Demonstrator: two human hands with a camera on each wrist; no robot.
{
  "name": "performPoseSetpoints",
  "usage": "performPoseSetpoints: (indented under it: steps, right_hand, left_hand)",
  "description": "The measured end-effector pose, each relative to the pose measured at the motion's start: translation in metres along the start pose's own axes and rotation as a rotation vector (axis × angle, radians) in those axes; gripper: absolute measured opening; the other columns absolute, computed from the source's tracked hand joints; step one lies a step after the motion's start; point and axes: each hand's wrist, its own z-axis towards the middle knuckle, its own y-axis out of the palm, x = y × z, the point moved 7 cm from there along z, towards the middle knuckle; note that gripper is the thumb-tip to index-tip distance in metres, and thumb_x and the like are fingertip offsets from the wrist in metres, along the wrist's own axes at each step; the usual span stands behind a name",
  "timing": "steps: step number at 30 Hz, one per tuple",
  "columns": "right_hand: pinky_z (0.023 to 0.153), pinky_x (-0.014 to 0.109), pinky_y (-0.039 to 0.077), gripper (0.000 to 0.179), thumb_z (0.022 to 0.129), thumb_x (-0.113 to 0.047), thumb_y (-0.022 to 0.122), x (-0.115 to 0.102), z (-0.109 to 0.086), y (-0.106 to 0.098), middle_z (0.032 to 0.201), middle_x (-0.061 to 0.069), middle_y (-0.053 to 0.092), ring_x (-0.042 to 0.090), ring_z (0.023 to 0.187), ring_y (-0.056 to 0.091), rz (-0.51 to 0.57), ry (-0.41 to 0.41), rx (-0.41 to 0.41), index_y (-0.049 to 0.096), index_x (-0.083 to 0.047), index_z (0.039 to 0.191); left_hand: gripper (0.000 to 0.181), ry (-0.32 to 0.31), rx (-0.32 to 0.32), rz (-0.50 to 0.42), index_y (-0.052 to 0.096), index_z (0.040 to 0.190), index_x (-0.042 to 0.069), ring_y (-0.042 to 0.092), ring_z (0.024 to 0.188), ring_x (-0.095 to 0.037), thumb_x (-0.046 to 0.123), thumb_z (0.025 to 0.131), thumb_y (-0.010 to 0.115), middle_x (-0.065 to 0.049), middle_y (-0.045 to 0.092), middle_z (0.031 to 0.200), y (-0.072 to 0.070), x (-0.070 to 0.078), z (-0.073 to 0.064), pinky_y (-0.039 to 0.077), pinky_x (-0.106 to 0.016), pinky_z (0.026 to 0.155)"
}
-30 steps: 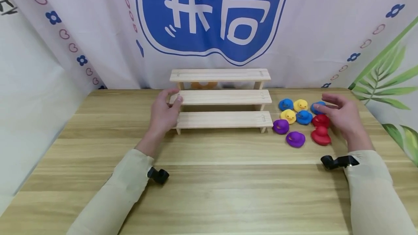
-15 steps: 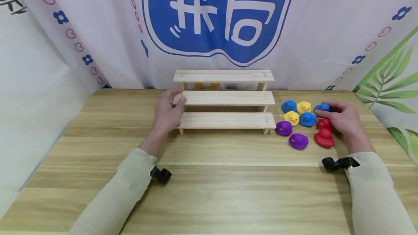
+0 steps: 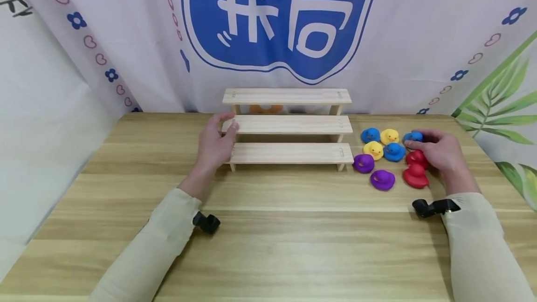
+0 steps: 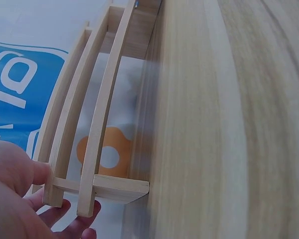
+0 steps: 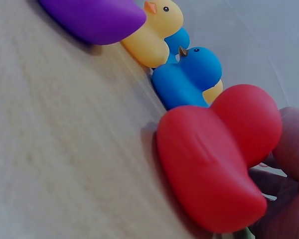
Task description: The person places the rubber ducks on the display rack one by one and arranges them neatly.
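A three-step wooden display stand [image 3: 289, 125] stands at the back of the table. My left hand [image 3: 215, 146] grips the left end of its middle step; in the left wrist view the thumb lies over the board and the fingers reach beneath. At the right, my right hand [image 3: 444, 150] pinches a blue rubber duck [image 3: 413, 136] between thumb and fingers, low at the table. Just in front of that hand are two red rubber ducks, the nearer one [image 3: 415, 177] large in the right wrist view and hiding the fingertips there.
Left of the held duck sit several more rubber ducks: a yellow one [image 3: 389, 136], a blue one [image 3: 393, 152] and a purple one [image 3: 382, 180] among them. A printed cloth [image 3: 402, 59] hangs behind the wooden table [image 3: 293, 246].
My right hand has lowered and its fingers have closed on the far-right blue duck. My left hand stays on the stand. The head view has shifted slightly.
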Motion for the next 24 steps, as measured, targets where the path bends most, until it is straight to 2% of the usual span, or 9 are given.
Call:
performPoseSetpoints:
  steps: [5, 11, 14, 19, 24]
  right_hand:
    - [0.075, 0.013, 0.053, 0.072, 0.103, -0.045, 0.067, -0.007, 0.000, -0.003, 0.135, 0.001, 0.052, 0.010, 0.107, 0.052, -0.022, -0.051, 0.026, 0.045, -0.008, 0.160]
    - [0.076, 0.009, 0.048, 0.075, 0.101, -0.054, 0.065, -0.011, -0.002, -0.004, 0.127, -0.009, 0.053, 0.008, 0.107, 0.050, -0.013, -0.094, 0.057, 0.048, -0.007, 0.157]
    - [0.078, 0.011, 0.047, 0.078, 0.099, -0.060, 0.064, -0.014, -0.003, -0.005, 0.128, -0.009, 0.053, 0.009, 0.109, 0.049, -0.023, -0.124, 0.074, 0.050, -0.006, 0.155]
    - [0.086, 0.018, 0.044, 0.080, 0.097, -0.065, 0.064, -0.021, -0.005, -0.006, 0.134, -0.003, 0.052, 0.013, 0.115, 0.045, -0.041, -0.157, 0.086, 0.051, -0.008, 0.152]
    - [0.085, 0.018, 0.044, 0.078, 0.096, -0.065, 0.065, -0.029, -0.009, -0.007, 0.133, -0.003, 0.053, 0.014, 0.115, 0.046, -0.045, -0.179, 0.107, 0.054, -0.009, 0.148]
  left_hand:
    - [0.043, 0.018, -0.009, -0.005, 0.052, 0.152, 0.020, 0.059, 0.074, -0.016, 0.031, 0.111, 0.055, -0.011, 0.062, 0.122, -0.002, 0.003, 0.002, 0.049, -0.025, 0.056]
    - [0.042, 0.007, -0.022, -0.045, 0.052, 0.152, 0.020, 0.054, 0.061, -0.011, 0.030, 0.111, 0.055, -0.017, 0.065, 0.101, -0.001, 0.000, 0.000, 0.044, -0.023, 0.049]
    - [0.042, 0.002, -0.024, -0.050, 0.052, 0.152, 0.021, 0.052, 0.058, -0.010, 0.030, 0.111, 0.055, -0.019, 0.065, 0.096, -0.001, -0.001, 0.000, 0.042, -0.023, 0.048]
    - [0.043, 0.002, -0.029, -0.045, 0.052, 0.152, 0.020, 0.054, 0.062, -0.012, 0.030, 0.111, 0.055, -0.020, 0.065, 0.106, 0.000, -0.001, 0.000, 0.044, -0.024, 0.049]
    - [0.043, 0.003, -0.025, -0.042, 0.052, 0.153, 0.020, 0.055, 0.064, -0.012, 0.030, 0.111, 0.055, -0.018, 0.064, 0.112, -0.001, -0.001, 0.000, 0.045, -0.024, 0.050]
